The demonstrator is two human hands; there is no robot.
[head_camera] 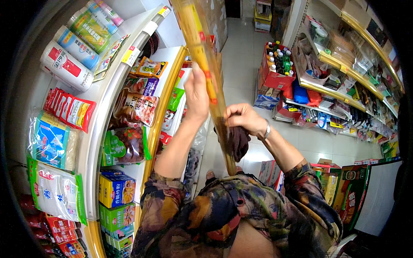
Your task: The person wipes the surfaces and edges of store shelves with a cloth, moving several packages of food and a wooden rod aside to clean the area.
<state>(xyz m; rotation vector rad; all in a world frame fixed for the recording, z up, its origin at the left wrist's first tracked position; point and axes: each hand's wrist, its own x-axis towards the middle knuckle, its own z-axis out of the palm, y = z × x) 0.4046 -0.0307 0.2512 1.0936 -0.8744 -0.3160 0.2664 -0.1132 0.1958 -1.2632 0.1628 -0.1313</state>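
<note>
A long strip, yellowish and partly see-through with red and yellow label pieces (206, 69), stands slanted in front of my body, blurred at its upper end. My left hand (197, 93) supports it from the left, thumb up along its edge. On the strip's right side, lower down, my right hand (240, 119) has its fingers bent against the strip and a dark brown cloth (239, 142), which hangs beneath the hand. Whether the cloth wraps around the strip is hidden. A metal bracelet is on the right wrist.
Close on the left, shelves (105, 96) hold bagged foods, boxes and rolls. Across the tiled aisle (240, 64) stand a red carton of bottles (280, 64) and shelves of small goods (342, 69). Cartons (350, 193) are at the lower right.
</note>
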